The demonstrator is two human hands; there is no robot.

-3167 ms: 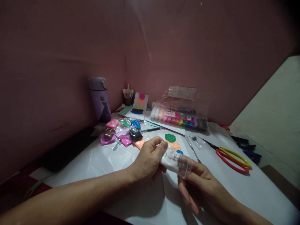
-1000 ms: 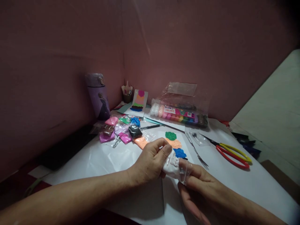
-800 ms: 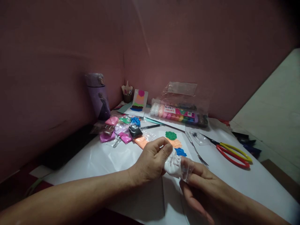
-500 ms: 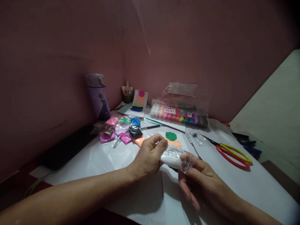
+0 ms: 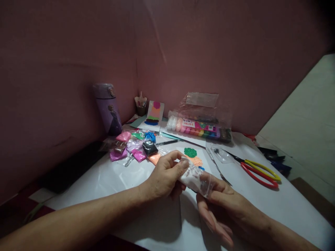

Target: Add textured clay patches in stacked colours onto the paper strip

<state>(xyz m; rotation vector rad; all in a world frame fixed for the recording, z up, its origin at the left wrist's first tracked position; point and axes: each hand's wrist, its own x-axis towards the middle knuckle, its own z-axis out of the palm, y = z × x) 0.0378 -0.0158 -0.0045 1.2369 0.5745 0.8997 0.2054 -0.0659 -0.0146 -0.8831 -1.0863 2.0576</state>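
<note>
Between my two hands is a clear plastic packet of white modelling clay (image 5: pixel 192 176), held above the paper. My left hand (image 5: pixel 167 172) pinches its left end, thumb on top. At the packet's right end, my right hand (image 5: pixel 222 198) grips the clear plastic, its lower fingers hanging loosely below. Just behind the packet, a sheet carries a green clay patch (image 5: pixel 190 152) and an orange clay patch (image 5: pixel 194 160); a bit of blue clay (image 5: pixel 201 168) shows beside my right fingers. The lower part of that sheet is hidden by my hands.
Several coloured clay packets (image 5: pixel 138 156) lie left of the hands. Scissors with red and yellow handles (image 5: pixel 261 172) and a thin metal tool (image 5: pixel 217 164) lie to the right. Behind stand a purple bottle (image 5: pixel 108 111), a multicoloured clay pack (image 5: pixel 199 129) and a picture card (image 5: pixel 154 115).
The white clay packet has tilted and looks more crumpled, its clay bunched towards my left hand. My right hand has turned slightly, its lower fingers dropping. A blue bit has come into view.
</note>
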